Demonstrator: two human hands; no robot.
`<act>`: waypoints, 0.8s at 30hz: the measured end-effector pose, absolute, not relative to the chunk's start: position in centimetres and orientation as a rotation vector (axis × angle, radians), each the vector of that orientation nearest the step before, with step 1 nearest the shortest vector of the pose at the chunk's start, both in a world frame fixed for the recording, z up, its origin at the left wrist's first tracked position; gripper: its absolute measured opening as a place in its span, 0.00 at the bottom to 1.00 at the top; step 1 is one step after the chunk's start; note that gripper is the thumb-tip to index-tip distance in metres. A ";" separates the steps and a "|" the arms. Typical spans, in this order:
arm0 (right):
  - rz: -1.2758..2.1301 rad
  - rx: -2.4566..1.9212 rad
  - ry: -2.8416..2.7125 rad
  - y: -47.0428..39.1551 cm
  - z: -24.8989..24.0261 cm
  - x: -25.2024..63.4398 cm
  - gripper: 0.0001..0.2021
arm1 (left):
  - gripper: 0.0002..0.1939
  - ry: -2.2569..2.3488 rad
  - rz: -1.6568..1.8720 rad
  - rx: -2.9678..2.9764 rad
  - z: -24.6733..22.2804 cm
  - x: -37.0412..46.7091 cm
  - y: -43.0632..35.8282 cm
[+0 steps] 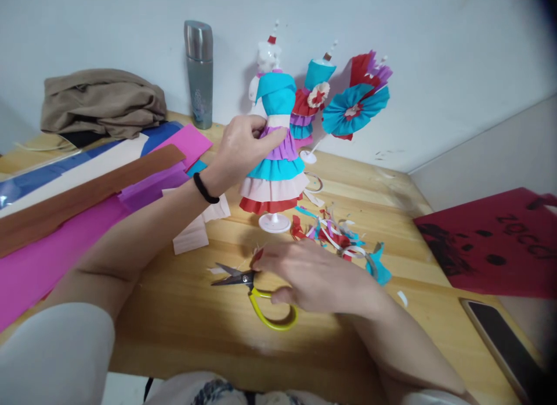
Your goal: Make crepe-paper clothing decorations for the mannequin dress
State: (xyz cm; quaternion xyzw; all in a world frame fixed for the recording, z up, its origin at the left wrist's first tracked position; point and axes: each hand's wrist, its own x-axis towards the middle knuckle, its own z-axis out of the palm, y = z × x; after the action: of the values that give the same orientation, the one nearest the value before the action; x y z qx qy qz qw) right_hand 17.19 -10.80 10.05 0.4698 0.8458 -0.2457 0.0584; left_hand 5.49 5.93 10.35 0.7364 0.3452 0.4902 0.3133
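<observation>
My left hand (246,147) is closed around the waist of a small dress form (275,141). The form stands upright on a round white base and wears tiers of blue, purple, pale pink and red crepe paper. Below it, my right hand (304,274) is closed over the yellow-handled scissors (273,321), its thumb at the handle loop. Their dark blades are parted and point left, close to the tabletop. Some of my right fingers are hidden under the hand. Paper scraps (335,234) and a roll of tape (354,252) lie just beyond that hand.
Behind stand a second dressed form (319,74), a blue paper flower (355,110) and a thermos (200,74). Crepe paper sheets (93,187) and brown cloth (102,100) cover the left. On the right are a red bag (500,242) and a phone (500,341).
</observation>
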 end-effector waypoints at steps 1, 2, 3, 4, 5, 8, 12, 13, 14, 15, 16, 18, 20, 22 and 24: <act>-0.720 1.546 2.661 -10.6 9.9 17.3 0.03 | 0.25 0.910 1.308 1.941 10.3 5.6 5.9; -0.656 1.706 2.782 -10.4 9.7 17.4 0.04 | 0.25 0.910 1.323 1.939 10.3 5.6 5.9; -0.544 1.899 2.905 -10.2 9.4 17.5 0.06 | 0.25 0.911 1.334 1.936 10.2 5.7 5.8; -0.389 2.081 3.001 -10.0 9.0 17.5 0.07 | 0.25 0.913 1.342 1.927 10.2 5.7 5.8; -0.212 2.205 3.075 -9.7 8.6 17.5 0.07 | 0.24 0.918 1.348 1.913 10.2 5.7 5.7; 0.171 2.325 3.126 -9.0 7.4 17.5 0.10 | 0.23 0.935 1.345 1.859 10.1 5.8 5.5; 0.295 2.357 3.055 -8.4 6.5 17.2 0.11 | 0.24 0.940 1.325 1.812 10.0 6.0 5.3; 0.303 2.363 3.043 -8.3 6.4 17.1 0.10 | 0.24 0.938 1.321 1.808 9.9 6.0 5.3; 0.312 2.369 3.035 -8.3 6.3 17.1 0.10 | 0.24 0.935 1.317 1.808 9.9 6.1 5.3; 0.323 2.375 3.035 -8.3 6.3 17.0 0.10 | 0.24 0.933 1.317 1.810 9.9 6.1 5.3; 0.331 2.375 3.041 -8.3 6.3 16.9 0.10 | 0.24 0.931 1.316 1.816 9.8 6.2 5.4; 0.338 2.361 3.075 -8.3 6.4 16.9 0.10 | 0.24 0.929 1.313 1.830 9.8 6.2 5.4; 0.325 2.339 3.128 -8.2 6.5 16.9 0.10 | 0.23 0.926 1.316 1.837 9.8 6.2 5.5; 0.318 2.329 3.167 -8.1 6.6 16.9 0.10 | 0.23 0.921 1.315 1.840 9.7 6.2 5.4; 0.323 2.338 3.168 -8.1 6.7 16.9 0.11 | 0.23 0.921 1.313 1.841 9.7 6.2 5.4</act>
State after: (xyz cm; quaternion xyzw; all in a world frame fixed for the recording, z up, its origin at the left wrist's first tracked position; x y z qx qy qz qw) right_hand 16.87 -8.14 6.68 0.5441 0.7372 0.0751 -0.3936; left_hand 6.22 5.36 9.75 0.7084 0.3543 0.5051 0.3428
